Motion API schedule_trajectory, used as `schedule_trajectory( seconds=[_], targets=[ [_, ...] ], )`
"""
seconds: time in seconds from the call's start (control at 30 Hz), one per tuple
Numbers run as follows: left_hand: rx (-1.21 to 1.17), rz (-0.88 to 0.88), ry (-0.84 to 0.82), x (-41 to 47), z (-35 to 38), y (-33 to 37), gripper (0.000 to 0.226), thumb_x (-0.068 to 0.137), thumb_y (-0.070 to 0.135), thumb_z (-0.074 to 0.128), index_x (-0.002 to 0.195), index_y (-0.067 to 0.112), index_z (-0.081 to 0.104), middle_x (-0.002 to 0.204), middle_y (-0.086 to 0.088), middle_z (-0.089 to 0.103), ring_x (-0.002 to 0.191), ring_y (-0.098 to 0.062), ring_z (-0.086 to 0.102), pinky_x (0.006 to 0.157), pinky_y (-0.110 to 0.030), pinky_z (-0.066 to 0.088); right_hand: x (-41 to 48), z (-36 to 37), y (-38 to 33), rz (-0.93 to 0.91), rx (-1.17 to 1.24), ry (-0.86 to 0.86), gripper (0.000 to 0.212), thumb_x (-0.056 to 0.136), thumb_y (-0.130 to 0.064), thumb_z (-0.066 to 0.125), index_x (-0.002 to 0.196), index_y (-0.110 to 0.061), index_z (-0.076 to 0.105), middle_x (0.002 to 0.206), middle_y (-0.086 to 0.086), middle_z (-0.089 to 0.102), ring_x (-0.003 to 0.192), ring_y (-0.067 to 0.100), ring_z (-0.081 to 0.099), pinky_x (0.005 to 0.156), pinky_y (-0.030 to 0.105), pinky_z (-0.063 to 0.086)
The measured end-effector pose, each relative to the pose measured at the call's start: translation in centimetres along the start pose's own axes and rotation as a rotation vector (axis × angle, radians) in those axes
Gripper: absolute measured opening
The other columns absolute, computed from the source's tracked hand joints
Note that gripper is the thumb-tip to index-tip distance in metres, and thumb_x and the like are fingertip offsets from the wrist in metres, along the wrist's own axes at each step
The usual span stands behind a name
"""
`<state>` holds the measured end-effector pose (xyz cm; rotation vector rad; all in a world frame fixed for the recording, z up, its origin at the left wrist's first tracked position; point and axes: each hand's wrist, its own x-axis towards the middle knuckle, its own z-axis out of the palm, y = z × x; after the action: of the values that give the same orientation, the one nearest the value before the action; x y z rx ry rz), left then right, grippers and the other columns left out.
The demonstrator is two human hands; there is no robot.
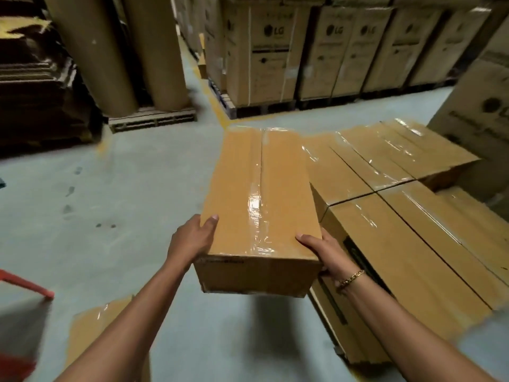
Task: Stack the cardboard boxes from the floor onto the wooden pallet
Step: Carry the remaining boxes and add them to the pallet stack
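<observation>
Both hands held a long taped cardboard box (261, 205) by its near end, above the grey floor (124, 188), with its shadow below it. The left hand (192, 241) gripped the near left corner, thumb on the top face and fingers hidden down the side. The right hand (322, 252), a chain bracelet (351, 278) at its wrist, clasped the near right corner the same way. The box hung just left of a stack of taped boxes (399, 216), its top above theirs; what the stack rested on could not be seen. Another taped box (93, 334) lay on the floor at lower left. Tall paper rolls (154, 51) and LG cartons (272, 51) stood behind
</observation>
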<state>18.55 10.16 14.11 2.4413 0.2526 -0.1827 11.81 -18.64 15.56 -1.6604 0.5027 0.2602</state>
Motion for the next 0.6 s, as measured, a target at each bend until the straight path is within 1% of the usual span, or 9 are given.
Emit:
schedule_trajectory(
  seconds=[0.07, 0.1, 0.17, 0.27, 0.37, 0.47, 0.53, 0.6],
  targets=[
    [0.002, 0.074, -0.023, 1.3, 0.4, 2.2, 0.056, 0.102, 0.060, 0.037, 0.124, 0.014, 0.059, 0.124, -0.014, 0.066, 0.109, -0.037, 0.061, 0.079, -0.038, 0.042, -0.5, -1.4, -0.1, -0.018, 0.043, 0.077, 0.040, 0.089, -0.034, 0.072, 0.127, -0.031, 0.059, 0.109, -0.003, 0.072, 0.097, 0.017, 0.069, 0.069, 0.029, 0.051],
    [-0.001, 0.114, -0.036, 1.8, 0.6, 3.3, 0.056, 0.102, 0.060, 0.037, 0.124, 0.014, 0.059, 0.123, -0.014, 0.066, 0.109, -0.036, 0.061, 0.080, -0.039, 0.042, -0.9, -2.0, -0.2, -0.024, 0.069, 0.116, 0.037, 0.090, -0.033, 0.072, 0.125, -0.031, 0.059, 0.109, -0.003, 0.072, 0.097, 0.017, 0.068, 0.070, 0.028, 0.050],
    [-0.011, 0.197, -0.066, 2.5, 1.0, 5.5, 0.056, 0.102, 0.060, 0.038, 0.123, 0.014, 0.059, 0.123, -0.014, 0.067, 0.109, -0.036, 0.061, 0.081, -0.039, 0.044, -1.9, -3.3, -0.4, -0.036, 0.112, 0.188, 0.035, 0.090, -0.034, 0.071, 0.122, -0.035, 0.057, 0.109, -0.003, 0.072, 0.098, 0.018, 0.068, 0.070, 0.028, 0.050],
    [-0.002, 0.308, -0.126, 2.9, 2.1, 8.9, 0.057, 0.101, 0.061, 0.038, 0.124, 0.013, 0.059, 0.124, -0.016, 0.066, 0.111, -0.037, 0.060, 0.084, -0.040, 0.045, -3.8, -5.3, 0.1, -0.038, 0.168, 0.276, 0.036, 0.091, -0.037, 0.069, 0.123, -0.039, 0.055, 0.108, -0.002, 0.071, 0.097, 0.020, 0.068, 0.070, 0.031, 0.050],
    [0.006, 0.418, -0.200, 2.6, 3.6, 12.5, 0.056, 0.101, 0.061, 0.039, 0.124, 0.014, 0.059, 0.123, -0.014, 0.067, 0.109, -0.036, 0.061, 0.082, -0.039, 0.045, -5.8, -7.4, 1.0, -0.047, 0.201, 0.397, 0.032, 0.091, -0.037, 0.068, 0.121, -0.038, 0.056, 0.106, -0.005, 0.071, 0.094, 0.017, 0.067, 0.068, 0.030, 0.048],
    [-0.018, 0.498, -0.282, 1.8, 6.0, 16.0, 0.057, 0.099, 0.065, 0.039, 0.122, 0.018, 0.061, 0.119, -0.010, 0.068, 0.105, -0.034, 0.063, 0.084, -0.041, 0.051, -8.1, -9.9, 1.9, -0.045, 0.237, 0.501, 0.037, 0.091, -0.037, 0.069, 0.126, -0.035, 0.058, 0.108, -0.006, 0.072, 0.097, 0.018, 0.067, 0.073, 0.032, 0.049],
    [-0.035, 0.551, -0.346, 0.7, 7.9, 18.6, 0.058, 0.099, 0.065, 0.040, 0.124, 0.018, 0.060, 0.120, -0.008, 0.068, 0.106, -0.032, 0.063, 0.088, -0.043, 0.052, -9.7, -12.0, 2.8, -0.030, 0.256, 0.567, 0.032, 0.091, -0.039, 0.069, 0.121, -0.039, 0.057, 0.108, -0.006, 0.071, 0.099, 0.019, 0.066, 0.077, 0.037, 0.052],
    [-0.054, 0.594, -0.405, -0.8, 9.8, 21.2, 0.057, 0.099, 0.064, 0.042, 0.127, 0.018, 0.060, 0.121, -0.008, 0.068, 0.107, -0.031, 0.063, 0.091, -0.044, 0.052, -11.4, -14.4, 3.9, -0.007, 0.268, 0.628, 0.025, 0.089, -0.044, 0.069, 0.112, -0.045, 0.057, 0.108, -0.006, 0.070, 0.100, 0.023, 0.065, 0.087, 0.047, 0.054]
  ],
)
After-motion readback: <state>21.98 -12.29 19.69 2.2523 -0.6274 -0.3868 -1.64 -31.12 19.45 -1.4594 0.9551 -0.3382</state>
